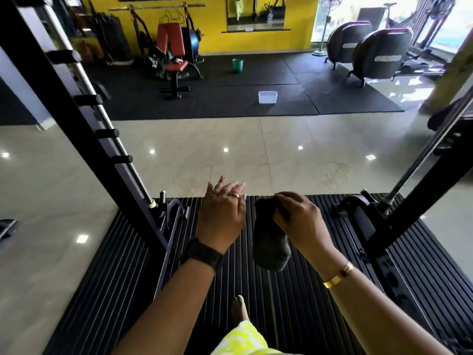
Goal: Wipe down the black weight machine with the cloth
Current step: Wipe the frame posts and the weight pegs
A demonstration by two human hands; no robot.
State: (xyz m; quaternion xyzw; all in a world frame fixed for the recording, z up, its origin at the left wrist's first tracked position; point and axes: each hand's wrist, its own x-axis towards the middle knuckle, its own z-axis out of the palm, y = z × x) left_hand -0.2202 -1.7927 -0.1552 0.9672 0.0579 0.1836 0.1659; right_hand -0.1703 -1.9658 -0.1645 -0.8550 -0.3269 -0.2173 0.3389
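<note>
The black weight machine frames the view: its left upright [84, 119] with side pegs slants from the top left down to a base, and its right upright [435, 170] slants in from the right edge. Between them lies a ribbed black floor mat [107, 278]. My right hand [299, 219] pinches a dark grey cloth [268, 242], which hangs limp above the mat. My left hand [222, 211] hovers just left of the cloth with its fingers straight and holds nothing. Neither hand touches the machine.
My bare foot [239, 308] stands on the mat. Glossy tiled floor [230, 149] lies beyond it, then black rubber mats with a white box [267, 97], a green bucket [237, 65] and a red bench machine [171, 55]. Two dark machines [378, 55] stand far right.
</note>
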